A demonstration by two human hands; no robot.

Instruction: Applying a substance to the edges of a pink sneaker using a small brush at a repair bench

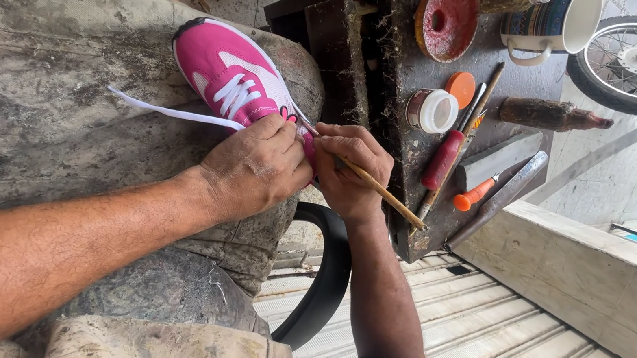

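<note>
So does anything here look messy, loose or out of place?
The pink shoe on the person's knee has one white lace pulled loose, trailing across the stained trousers. The left hand steadies the shoe; the right hand holds a thin wooden stick. The workbench is caked with grime.

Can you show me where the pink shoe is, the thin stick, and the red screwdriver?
pink shoe [222, 68]: head view, on the toe top.
thin stick [382, 194]: head view, on its wooden shaft past the right hand [348, 171].
red screwdriver [442, 158]: head view, on its red handle.
</note>
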